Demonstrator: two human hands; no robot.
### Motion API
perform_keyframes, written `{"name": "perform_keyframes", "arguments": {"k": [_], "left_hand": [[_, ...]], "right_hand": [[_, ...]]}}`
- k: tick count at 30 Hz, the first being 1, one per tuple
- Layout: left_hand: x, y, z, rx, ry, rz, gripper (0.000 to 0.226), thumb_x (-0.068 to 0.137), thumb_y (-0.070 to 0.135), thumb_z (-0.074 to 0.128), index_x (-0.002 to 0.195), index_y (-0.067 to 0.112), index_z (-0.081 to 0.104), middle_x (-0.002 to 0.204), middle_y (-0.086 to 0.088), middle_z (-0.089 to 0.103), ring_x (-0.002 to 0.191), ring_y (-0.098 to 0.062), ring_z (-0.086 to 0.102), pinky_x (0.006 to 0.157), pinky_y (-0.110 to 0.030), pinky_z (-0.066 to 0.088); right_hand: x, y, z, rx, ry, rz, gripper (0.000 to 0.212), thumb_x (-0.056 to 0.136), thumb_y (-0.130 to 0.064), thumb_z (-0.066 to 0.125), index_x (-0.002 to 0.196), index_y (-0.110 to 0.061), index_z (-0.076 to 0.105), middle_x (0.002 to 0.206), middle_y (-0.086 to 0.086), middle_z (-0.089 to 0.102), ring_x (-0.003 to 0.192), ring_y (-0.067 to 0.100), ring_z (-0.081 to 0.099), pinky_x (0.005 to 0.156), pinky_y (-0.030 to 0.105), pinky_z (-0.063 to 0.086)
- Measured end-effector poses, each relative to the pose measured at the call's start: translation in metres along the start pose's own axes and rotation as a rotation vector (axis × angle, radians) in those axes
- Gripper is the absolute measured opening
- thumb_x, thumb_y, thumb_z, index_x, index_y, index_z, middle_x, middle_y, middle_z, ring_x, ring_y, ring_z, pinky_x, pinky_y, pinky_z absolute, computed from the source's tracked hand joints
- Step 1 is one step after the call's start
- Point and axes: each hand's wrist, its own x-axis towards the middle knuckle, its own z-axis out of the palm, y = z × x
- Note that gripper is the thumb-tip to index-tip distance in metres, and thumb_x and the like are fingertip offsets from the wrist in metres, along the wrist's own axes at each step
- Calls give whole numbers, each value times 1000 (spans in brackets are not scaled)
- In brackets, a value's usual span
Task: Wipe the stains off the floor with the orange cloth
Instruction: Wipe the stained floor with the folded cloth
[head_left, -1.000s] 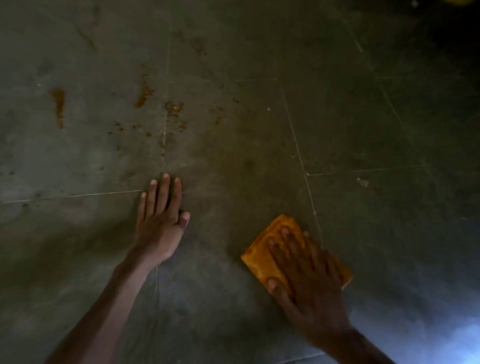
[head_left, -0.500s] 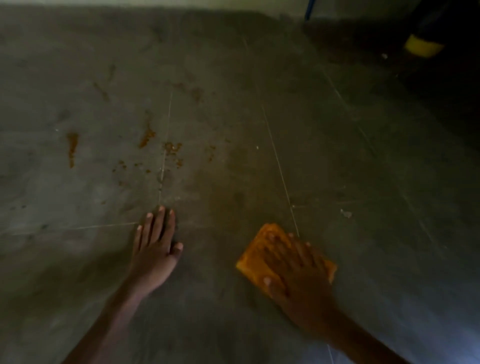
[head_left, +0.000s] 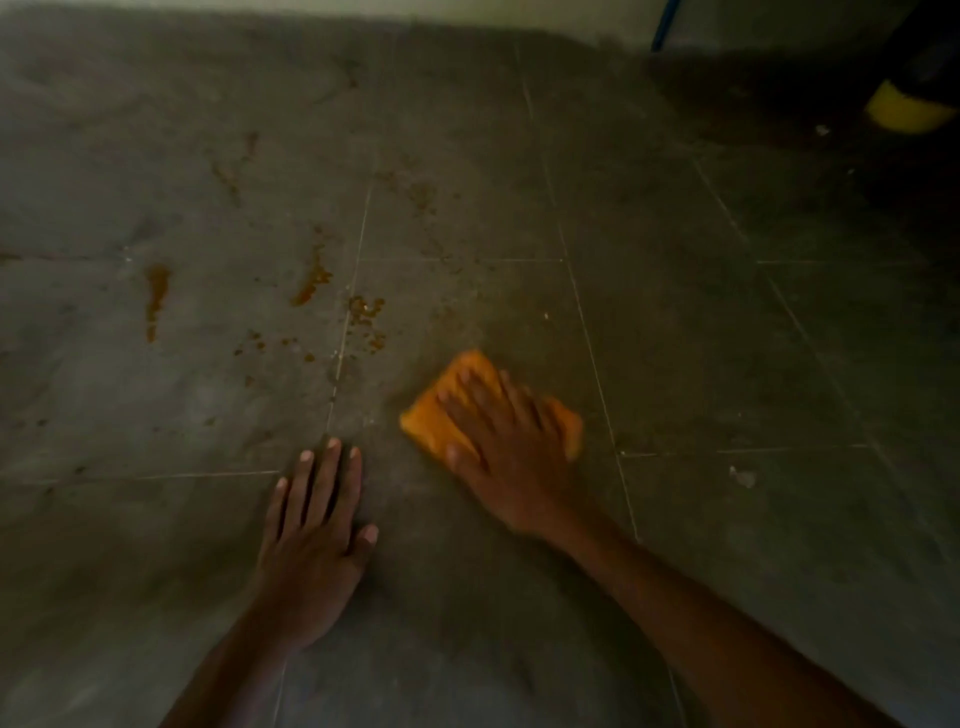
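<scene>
The orange cloth (head_left: 441, 415) lies folded flat on the grey tiled floor (head_left: 701, 338) near the middle of the view. My right hand (head_left: 504, 457) presses down on it with the fingers spread over its top, hiding much of it. Orange-brown stains (head_left: 311, 283) and smaller specks (head_left: 366, 312) mark the tiles up and to the left of the cloth, with a long streak (head_left: 156, 291) farther left. My left hand (head_left: 317, 535) rests palm-down on the floor, fingers together, just left of and below the cloth, holding nothing.
A pale wall base (head_left: 467, 10) runs along the top edge. A yellow object (head_left: 909, 111) sits in the dark top right corner beside a blue pole (head_left: 667, 21). A small white speck (head_left: 743, 475) lies on the tile to the right.
My right hand has slid the cloth forward and to the left, closer to the stains. The view has tilted up, showing more far floor. My left hand stays planted on the floor.
</scene>
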Motion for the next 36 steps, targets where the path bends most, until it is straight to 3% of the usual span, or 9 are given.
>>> {"name": "perform_keyframes", "arguments": {"k": [3,6,8,11,16,20,26,32,36], "left_hand": [[-1,0,2,-13,16,8,72,87,45,34,152,15,27,159,-10,26,146,-30,18,116,-37,4],[0,-3,7,-15,43,5,71,89,46,32,153,17,25,160,-9,23,147,-28,14,116,-33,2],[1,-1,6,-29,53,16,71,91,49,24,155,19,15,163,-6,10,150,-25,4,116,-31,-5],[-2,3,2,-83,42,2,75,89,53,18,155,21,7,163,-1,-1,151,-22,-5,117,-30,-11],[-1,-1,-9,-257,23,-8,91,75,58,29,155,19,8,161,8,-5,148,-10,-12,117,-23,-15],[1,-7,-18,-442,66,12,90,76,50,45,155,24,11,157,18,-8,145,0,-15,113,-16,-18],[-15,-44,-44,-369,174,-98,74,84,64,28,149,28,35,157,8,32,144,-14,29,118,-33,20],[-30,-111,-34,-317,90,-243,103,66,79,32,153,27,17,163,9,11,149,-8,4,122,-39,0],[-32,-110,-24,-278,134,-247,102,68,78,28,153,25,14,164,9,3,150,-7,-5,121,-39,-7]], "right_hand": [[-35,37,-9,-37,8,133,63,99,-61,27,155,-42,8,166,-9,-1,153,26,9,119,46,6],[73,79,-23,12,93,572,64,98,-62,26,156,-37,12,167,-1,4,153,31,5,122,55,4],[144,72,-26,71,123,646,63,97,-60,28,155,-38,20,167,1,11,153,33,4,121,59,5],[168,7,-1,21,59,385,60,97,-59,32,154,-39,23,166,1,14,152,35,7,120,58,6],[47,-36,13,-90,9,-22,61,95,-63,27,153,-46,19,166,-12,13,150,30,21,116,50,25],[22,9,4,-144,13,142,64,93,-66,25,153,-46,17,166,-10,12,149,29,24,115,50,25],[176,-41,2,77,79,505,64,97,-60,29,155,-34,22,167,4,12,150,39,10,120,58,7],[61,-128,26,-61,-129,-233,61,96,-63,28,153,-49,12,167,-10,6,150,33,15,115,56,19],[66,-72,14,-133,-99,-91,63,95,-64,30,153,-50,7,167,-12,-2,151,30,13,117,53,17]]}}
